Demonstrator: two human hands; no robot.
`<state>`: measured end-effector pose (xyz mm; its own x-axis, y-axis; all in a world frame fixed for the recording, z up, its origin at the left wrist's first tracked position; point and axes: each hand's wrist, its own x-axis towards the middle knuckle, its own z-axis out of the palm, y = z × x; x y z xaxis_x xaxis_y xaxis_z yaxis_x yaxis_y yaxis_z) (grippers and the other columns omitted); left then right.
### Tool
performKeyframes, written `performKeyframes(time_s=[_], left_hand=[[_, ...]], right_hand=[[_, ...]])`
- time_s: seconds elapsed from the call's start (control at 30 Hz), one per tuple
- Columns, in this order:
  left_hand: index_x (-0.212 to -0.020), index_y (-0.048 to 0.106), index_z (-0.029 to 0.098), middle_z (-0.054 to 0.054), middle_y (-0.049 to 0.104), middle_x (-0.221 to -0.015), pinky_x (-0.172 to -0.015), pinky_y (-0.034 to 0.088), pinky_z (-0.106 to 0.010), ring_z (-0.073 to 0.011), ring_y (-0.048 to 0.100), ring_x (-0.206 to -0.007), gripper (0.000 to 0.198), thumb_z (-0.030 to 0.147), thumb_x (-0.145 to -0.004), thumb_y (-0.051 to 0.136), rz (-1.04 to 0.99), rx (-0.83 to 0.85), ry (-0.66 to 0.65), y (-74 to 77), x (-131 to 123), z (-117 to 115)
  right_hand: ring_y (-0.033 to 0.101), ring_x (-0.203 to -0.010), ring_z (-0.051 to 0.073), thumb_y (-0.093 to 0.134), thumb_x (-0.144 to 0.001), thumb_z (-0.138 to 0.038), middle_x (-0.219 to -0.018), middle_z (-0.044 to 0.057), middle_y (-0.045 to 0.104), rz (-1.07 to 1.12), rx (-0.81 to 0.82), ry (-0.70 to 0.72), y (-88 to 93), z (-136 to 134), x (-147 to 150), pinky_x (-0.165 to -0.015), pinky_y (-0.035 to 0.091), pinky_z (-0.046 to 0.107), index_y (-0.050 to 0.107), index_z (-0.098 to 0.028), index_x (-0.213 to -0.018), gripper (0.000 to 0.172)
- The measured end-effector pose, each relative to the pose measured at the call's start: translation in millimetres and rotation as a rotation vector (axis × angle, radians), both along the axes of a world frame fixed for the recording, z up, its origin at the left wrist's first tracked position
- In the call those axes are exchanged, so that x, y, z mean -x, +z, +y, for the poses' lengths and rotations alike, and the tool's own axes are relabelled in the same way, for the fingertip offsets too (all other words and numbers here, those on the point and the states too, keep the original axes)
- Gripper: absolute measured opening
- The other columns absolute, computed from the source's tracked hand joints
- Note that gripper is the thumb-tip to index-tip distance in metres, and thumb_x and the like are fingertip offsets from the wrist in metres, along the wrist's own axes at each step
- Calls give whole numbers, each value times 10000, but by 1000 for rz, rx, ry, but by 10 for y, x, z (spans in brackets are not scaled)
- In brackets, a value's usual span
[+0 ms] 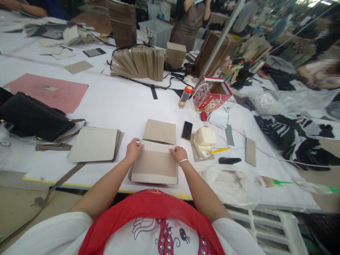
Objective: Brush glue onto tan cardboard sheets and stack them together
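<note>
A stack of tan fabric-covered panels (154, 164) lies in front of me near the table edge, with paler bands along the top one's far and near sides. My left hand (134, 150) pinches the far left corner of the top panel. At its far right corner, my right hand (179, 154), with a bracelet at the wrist, has thumb and fingers closed on the edge. Just beyond sits a smaller stack of tan boards (159, 131). To the left lies a stack of pale grey panels (92, 144).
Right of my hands are a phone (187, 130), a glue container (205, 138) with a yellow-handled brush (220, 150), and a black tool (230, 160). A red gift bag (211, 99) and a jar (186, 95) stand farther back. A black bag (32, 115) lies left; people work beyond.
</note>
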<state>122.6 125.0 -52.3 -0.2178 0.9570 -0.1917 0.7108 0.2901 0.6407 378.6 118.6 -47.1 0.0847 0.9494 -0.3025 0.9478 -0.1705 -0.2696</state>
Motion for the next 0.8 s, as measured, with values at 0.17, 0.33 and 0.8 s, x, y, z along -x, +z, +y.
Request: performKeyframes(time_s=[0.17,0.33,0.8], left_hand=[[-1043,517,180,-4,639,-733,-732,422,-261,-167,601,-755,349,287,-717,578,37,3,-45,1,8,15],[-1068,503,170,-20,647,-759,-739,431,-270,-176,606,-779,357,288,-737,563,74,13,-82,30,10,8],[-1372,296,173,-89,275,-1442,-1082,85,-472,-241,219,-1329,570,418,-860,345,469,-291,-808,-100,-324,-469]], right_hand=[[553,-634,139,460,-802,-480,-668,59,640,64,10,15,-2,15,-30,-550,314,226,627,-164,-640,393],[560,-667,142,493,-792,-430,-690,50,637,50,27,-10,19,8,-23,-560,328,222,616,-167,-670,315],[237,-1319,217,378,-872,-433,-1400,99,350,48,-329,443,-85,-587,542,-1074,167,410,351,-154,-1344,549]])
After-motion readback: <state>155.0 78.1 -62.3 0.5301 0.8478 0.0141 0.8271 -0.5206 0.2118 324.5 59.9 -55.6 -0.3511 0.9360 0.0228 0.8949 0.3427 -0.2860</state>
